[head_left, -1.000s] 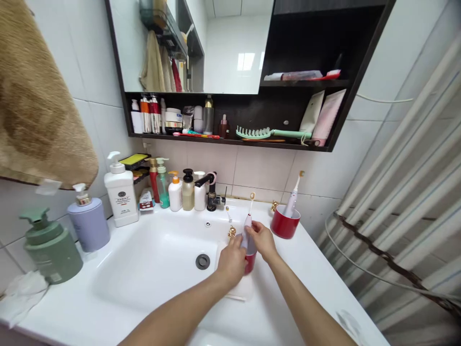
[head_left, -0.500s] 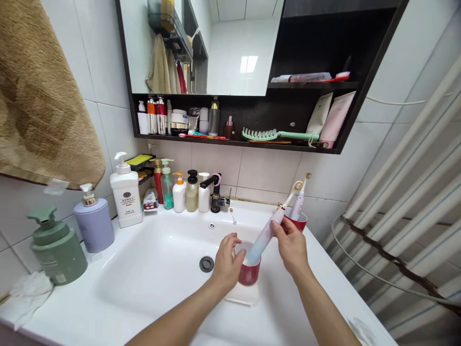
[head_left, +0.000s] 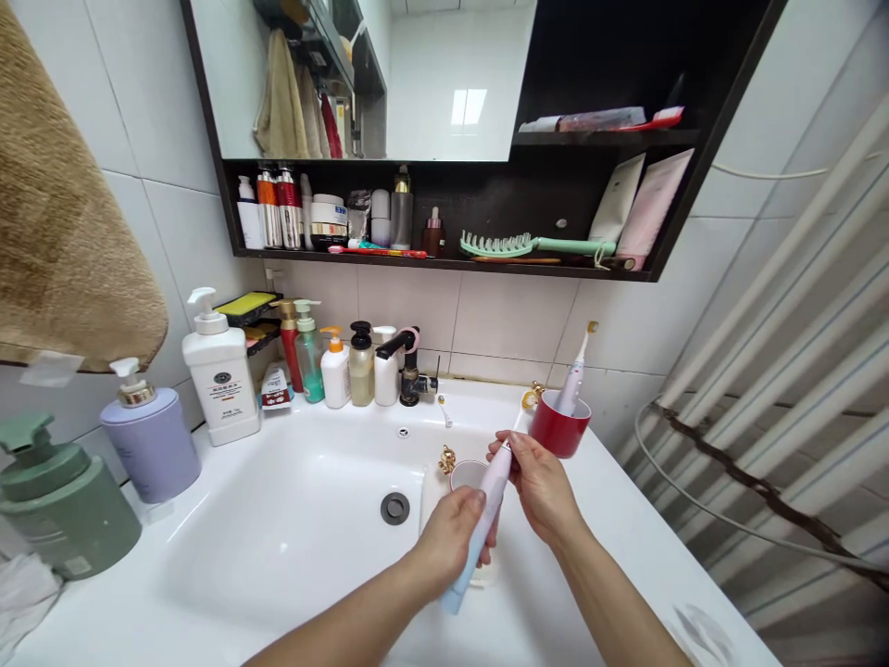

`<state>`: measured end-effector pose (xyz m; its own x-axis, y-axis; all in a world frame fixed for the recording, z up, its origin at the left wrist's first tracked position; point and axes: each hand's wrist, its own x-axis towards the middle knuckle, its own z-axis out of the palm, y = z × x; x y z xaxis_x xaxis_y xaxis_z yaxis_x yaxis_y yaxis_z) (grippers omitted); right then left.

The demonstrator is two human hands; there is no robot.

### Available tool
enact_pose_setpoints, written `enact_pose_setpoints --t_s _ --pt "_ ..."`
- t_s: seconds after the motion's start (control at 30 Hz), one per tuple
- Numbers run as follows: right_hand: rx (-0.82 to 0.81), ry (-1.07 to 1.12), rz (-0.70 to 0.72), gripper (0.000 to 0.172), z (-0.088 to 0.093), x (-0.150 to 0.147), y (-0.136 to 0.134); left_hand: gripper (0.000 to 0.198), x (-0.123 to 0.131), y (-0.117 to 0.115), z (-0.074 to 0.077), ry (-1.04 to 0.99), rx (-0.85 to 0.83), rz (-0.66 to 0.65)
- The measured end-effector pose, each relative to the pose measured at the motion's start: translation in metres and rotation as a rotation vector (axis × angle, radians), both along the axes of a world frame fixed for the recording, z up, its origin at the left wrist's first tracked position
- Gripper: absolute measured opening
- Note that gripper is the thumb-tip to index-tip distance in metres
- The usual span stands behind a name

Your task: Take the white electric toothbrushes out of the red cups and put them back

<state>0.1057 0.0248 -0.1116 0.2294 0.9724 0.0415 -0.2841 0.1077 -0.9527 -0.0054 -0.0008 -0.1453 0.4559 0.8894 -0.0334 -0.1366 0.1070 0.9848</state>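
My left hand (head_left: 451, 528) is closed round the pale pink and blue handle of an electric toothbrush (head_left: 490, 486). The fingers of my right hand (head_left: 545, 486) pinch the same toothbrush at its neck, where the white brush head joins the handle. The brush slants up to the right, its blue end low. Behind my left hand stands a cup (head_left: 467, 474) with a pale inside, mostly hidden, and a gold ornament (head_left: 447, 459) shows at its left side. Beyond my right hand, a red cup (head_left: 561, 431) on the sink's back corner holds another electric toothbrush (head_left: 573, 384).
The white sink (head_left: 278, 519) has a dark drain (head_left: 395, 509) and a black faucet (head_left: 415, 371). A loose brush head (head_left: 444, 412) lies by the faucet. Several pump bottles line the back and left. A dark cabinet (head_left: 496, 264) overhangs the back; pale pipes (head_left: 778, 408) run along the right.
The toothbrush has come out of the cup's mouth, lower and nearer to me. My left hand has left the cup and taken the handle; my right hand has shifted to the neck.
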Motion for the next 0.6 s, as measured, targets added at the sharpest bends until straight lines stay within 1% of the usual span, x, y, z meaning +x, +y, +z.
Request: enact_pose_setpoints --t_s 0.07,0.1,0.2,0.23,0.27,0.37,0.4,0.5,0.53,0.6 --pt "-0.001 0.026 -0.033 0.022 -0.0015 -0.0013 0.0007 0.037 0.0003 -0.0011 0.0012 0.071 0.071 0.074" --pt "-0.004 0.040 -0.046 0.021 -0.0025 -0.0023 0.0008 0.038 0.0006 -0.0015 0.0014 0.081 0.060 0.073" --pt "-0.019 0.080 -0.054 0.019 -0.0053 -0.0043 0.0006 0.046 0.0020 -0.0019 -0.0005 0.032 -0.105 -0.056" --pt "-0.020 0.089 -0.054 0.019 -0.0059 -0.0046 0.0004 0.047 0.0025 -0.0017 -0.0017 0.025 -0.126 -0.079" --pt "-0.019 0.096 -0.057 0.019 -0.0064 -0.0049 0.0001 0.047 0.0030 -0.0015 -0.0029 0.037 -0.106 -0.070" --pt "-0.006 0.107 -0.079 0.020 -0.0069 -0.0059 -0.0008 0.043 0.0044 -0.0013 -0.0054 0.121 0.036 0.034" --pt "-0.007 0.113 -0.082 0.020 -0.0068 -0.0063 -0.0011 0.043 0.0049 -0.0016 -0.0057 0.123 0.034 0.034" --pt "-0.022 0.137 -0.081 0.020 -0.0064 -0.0075 -0.0013 0.045 0.0064 -0.0035 -0.0052 0.065 -0.079 -0.034" --pt "-0.025 0.146 -0.076 0.019 -0.0064 -0.0077 -0.0011 0.046 0.0069 -0.0043 -0.0049 0.060 -0.090 -0.034" --pt "-0.023 0.158 -0.066 0.019 -0.0064 -0.0076 -0.0006 0.045 0.0074 -0.0055 -0.0043 0.083 -0.046 0.021"
